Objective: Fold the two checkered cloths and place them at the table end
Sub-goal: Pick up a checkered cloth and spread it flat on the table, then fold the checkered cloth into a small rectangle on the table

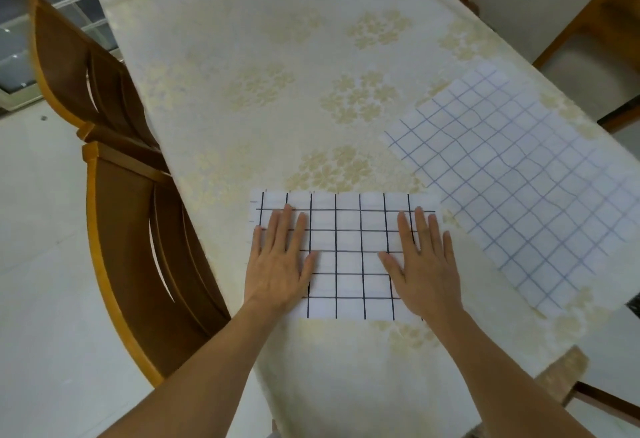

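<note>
A white cloth with a black grid [346, 250] lies as a wide rectangle on the table near me. My left hand [278, 261] presses flat on its left part, fingers straight and spread. My right hand [424, 264] lies flat on its right part in the same way. A second white cloth with a thin blue grid [526, 181] is spread out flat to the right, turned at an angle, reaching the table's right edge. Neither hand touches it.
The table [259, 56] wears a cream cloth with pale flower prints and stretches away from me. Two wooden chairs [138, 247] stand along its left side. Another wooden chair [588, 49] stands at the right. White floor tiles lie at the left.
</note>
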The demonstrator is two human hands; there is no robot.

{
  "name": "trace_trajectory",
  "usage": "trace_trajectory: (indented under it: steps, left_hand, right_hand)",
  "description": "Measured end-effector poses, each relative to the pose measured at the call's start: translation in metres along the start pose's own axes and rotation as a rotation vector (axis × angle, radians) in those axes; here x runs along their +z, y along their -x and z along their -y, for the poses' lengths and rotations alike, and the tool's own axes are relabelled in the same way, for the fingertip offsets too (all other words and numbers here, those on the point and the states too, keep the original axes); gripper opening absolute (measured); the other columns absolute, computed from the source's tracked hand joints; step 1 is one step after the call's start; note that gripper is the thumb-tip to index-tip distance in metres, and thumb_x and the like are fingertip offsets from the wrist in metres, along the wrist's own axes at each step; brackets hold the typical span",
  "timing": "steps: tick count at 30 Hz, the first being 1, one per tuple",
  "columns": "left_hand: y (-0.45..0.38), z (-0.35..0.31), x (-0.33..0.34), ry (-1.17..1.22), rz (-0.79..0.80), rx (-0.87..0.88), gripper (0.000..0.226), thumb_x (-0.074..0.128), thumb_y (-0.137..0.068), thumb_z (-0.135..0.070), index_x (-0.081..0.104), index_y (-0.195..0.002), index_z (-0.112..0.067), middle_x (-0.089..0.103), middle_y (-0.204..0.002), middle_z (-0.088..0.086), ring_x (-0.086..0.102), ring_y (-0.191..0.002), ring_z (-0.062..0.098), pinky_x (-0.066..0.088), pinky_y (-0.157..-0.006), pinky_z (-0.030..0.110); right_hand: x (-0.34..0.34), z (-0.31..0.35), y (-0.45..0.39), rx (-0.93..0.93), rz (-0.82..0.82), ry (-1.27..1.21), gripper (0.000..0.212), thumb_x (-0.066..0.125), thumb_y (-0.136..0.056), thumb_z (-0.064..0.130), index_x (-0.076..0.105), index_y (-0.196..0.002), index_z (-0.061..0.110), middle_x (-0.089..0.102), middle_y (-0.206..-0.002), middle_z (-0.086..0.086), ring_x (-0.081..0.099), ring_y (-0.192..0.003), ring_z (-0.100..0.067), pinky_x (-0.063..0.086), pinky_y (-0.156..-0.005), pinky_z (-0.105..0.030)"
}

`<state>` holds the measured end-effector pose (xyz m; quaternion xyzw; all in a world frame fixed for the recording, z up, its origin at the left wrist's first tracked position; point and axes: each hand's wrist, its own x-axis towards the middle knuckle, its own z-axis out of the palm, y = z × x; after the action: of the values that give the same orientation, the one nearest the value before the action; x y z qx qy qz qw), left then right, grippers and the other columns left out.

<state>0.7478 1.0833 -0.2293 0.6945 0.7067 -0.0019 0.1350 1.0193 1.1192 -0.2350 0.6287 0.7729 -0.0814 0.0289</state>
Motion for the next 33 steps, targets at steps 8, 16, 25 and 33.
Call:
trace_trajectory:
  steps: [8, 16, 25, 33]
  left_hand:
    - [-0.011, 0.010, 0.006, -0.031, 0.032, 0.014, 0.068, 0.009, -0.101, -0.060, -0.010, -0.157, -0.026, -0.019, -0.165, 0.000, -0.018, -0.152, 0.019, 0.001, -0.123, 0.045]
    - [-0.009, 0.010, -0.008, -0.035, 0.036, -0.007, 0.067, 0.010, -0.101, -0.057, -0.010, -0.157, -0.026, -0.015, -0.166, 0.001, -0.017, -0.152, 0.019, 0.001, -0.124, 0.047]
    - [0.045, -0.005, -0.014, -0.030, 0.046, -0.396, 0.080, 0.012, -0.096, -0.059, -0.007, -0.156, -0.009, -0.005, -0.166, 0.008, -0.002, -0.154, 0.023, 0.004, -0.125, 0.042]
    - [0.046, 0.002, -0.016, 0.047, 0.055, -0.552, 0.079, 0.018, -0.100, -0.060, -0.009, -0.157, -0.013, -0.011, -0.166, 0.008, -0.010, -0.153, 0.023, 0.006, -0.125, 0.043]
  right_hand:
    - [0.010, -0.006, -0.007, 0.020, 0.015, 0.004, 0.079, 0.015, -0.097, 0.067, 0.005, -0.159, 0.020, -0.003, -0.168, -0.008, -0.003, -0.154, -0.029, 0.017, -0.122, -0.055]
    - [0.001, -0.003, -0.011, -0.031, 0.038, -0.007, 0.077, 0.017, -0.098, 0.067, 0.006, -0.160, 0.022, 0.003, -0.167, -0.012, 0.004, -0.153, -0.034, 0.016, -0.122, -0.055]
    - [-0.024, 0.023, -0.069, -0.604, 0.088, 0.059, 0.067, 0.022, -0.102, 0.060, 0.014, -0.159, 0.025, 0.009, -0.167, -0.008, 0.006, -0.154, -0.029, 0.019, -0.122, -0.054]
    - [-0.033, 0.087, -0.135, -1.009, 0.159, 0.235, 0.065, 0.014, -0.101, 0.062, 0.011, -0.159, 0.031, 0.005, -0.167, -0.005, 0.004, -0.154, -0.028, 0.021, -0.120, -0.053]
